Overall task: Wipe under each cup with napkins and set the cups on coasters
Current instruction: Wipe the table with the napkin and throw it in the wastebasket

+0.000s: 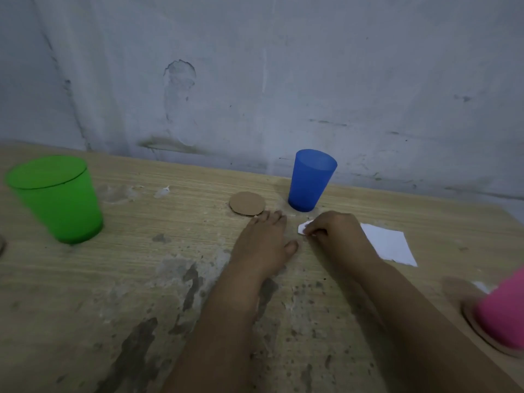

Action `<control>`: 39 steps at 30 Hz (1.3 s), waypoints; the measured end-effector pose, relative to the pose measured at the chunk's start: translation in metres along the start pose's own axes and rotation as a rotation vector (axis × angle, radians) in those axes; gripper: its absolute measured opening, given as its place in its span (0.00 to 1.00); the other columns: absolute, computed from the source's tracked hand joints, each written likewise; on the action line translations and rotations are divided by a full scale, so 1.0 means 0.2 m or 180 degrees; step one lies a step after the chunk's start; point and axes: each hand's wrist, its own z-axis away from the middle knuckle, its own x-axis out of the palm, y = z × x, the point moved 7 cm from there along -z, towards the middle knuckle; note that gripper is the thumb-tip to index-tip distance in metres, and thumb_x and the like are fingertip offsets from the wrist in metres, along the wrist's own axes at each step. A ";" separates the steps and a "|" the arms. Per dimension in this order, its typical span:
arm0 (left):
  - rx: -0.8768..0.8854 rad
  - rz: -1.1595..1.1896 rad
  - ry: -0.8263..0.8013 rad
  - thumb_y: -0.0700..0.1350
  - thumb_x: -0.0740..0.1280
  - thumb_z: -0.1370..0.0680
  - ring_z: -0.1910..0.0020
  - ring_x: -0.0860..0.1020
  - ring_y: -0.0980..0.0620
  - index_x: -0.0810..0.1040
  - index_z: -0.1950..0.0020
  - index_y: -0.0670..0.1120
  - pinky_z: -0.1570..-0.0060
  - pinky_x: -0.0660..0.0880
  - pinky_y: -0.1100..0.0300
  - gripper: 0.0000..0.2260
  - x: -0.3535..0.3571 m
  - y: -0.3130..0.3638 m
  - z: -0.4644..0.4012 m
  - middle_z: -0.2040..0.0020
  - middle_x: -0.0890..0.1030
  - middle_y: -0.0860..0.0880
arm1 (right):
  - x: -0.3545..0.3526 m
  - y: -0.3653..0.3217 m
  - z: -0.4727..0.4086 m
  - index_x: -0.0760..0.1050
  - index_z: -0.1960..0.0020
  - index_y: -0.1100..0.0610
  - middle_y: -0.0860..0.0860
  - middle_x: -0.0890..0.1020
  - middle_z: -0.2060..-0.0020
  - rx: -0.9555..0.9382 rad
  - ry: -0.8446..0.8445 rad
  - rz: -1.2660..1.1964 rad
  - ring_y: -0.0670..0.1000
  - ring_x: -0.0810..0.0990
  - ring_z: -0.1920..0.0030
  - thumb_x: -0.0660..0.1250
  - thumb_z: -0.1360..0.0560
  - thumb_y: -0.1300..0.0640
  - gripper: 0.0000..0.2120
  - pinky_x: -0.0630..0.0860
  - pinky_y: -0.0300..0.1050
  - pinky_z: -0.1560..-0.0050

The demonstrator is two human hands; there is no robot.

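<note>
A blue cup (310, 180) stands upright on the bare table near the wall. Just left of it lies a round cardboard coaster (246, 204) with nothing on it. My left hand (265, 239) rests flat on the table, fingertips close to the coaster's near edge. My right hand (336, 232) is closed on a white napkin (388, 245), pinching its left corner just in front of the blue cup. A green cup (58, 198) stands at the far left. A pink cup (502, 313) sits on another coaster (476, 326) at the right edge.
The wooden table (141, 279) is stained and scuffed, with worn dark patches near me. A grey wall (255, 80) runs right behind the table's far edge. A sliver of another round object (1, 245) shows at the left edge.
</note>
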 end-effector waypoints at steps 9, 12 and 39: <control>-0.0142 0.0740 0.0342 0.56 0.67 0.25 0.29 0.64 0.49 0.65 0.29 0.47 0.34 0.62 0.56 0.27 -0.07 0.01 0.04 0.30 0.69 0.48 | 0.03 -0.18 0.03 0.83 0.51 0.57 0.54 0.85 0.54 -0.0644 0.0151 -0.0228 0.44 0.77 0.55 0.66 0.29 0.66 0.11 0.67 0.28 0.55; -0.0101 0.0662 0.0197 0.59 0.69 0.27 0.25 0.58 0.51 0.59 0.25 0.47 0.31 0.59 0.55 0.36 -0.07 0.01 0.05 0.24 0.61 0.49 | -0.03 -0.16 0.10 0.85 0.58 0.57 0.51 0.86 0.59 -0.0779 -0.0030 -0.0258 0.43 0.78 0.58 0.63 0.34 0.66 0.12 0.69 0.28 0.57; 0.0020 0.3497 0.0434 0.43 0.73 0.27 0.63 0.80 0.57 0.82 0.61 0.42 0.63 0.75 0.69 0.05 -0.10 0.02 0.05 0.61 0.83 0.46 | 0.06 0.08 0.13 0.78 0.56 0.66 0.58 0.85 0.59 0.1147 0.0279 -0.4628 0.53 0.84 0.57 0.62 0.28 0.74 0.08 0.81 0.40 0.56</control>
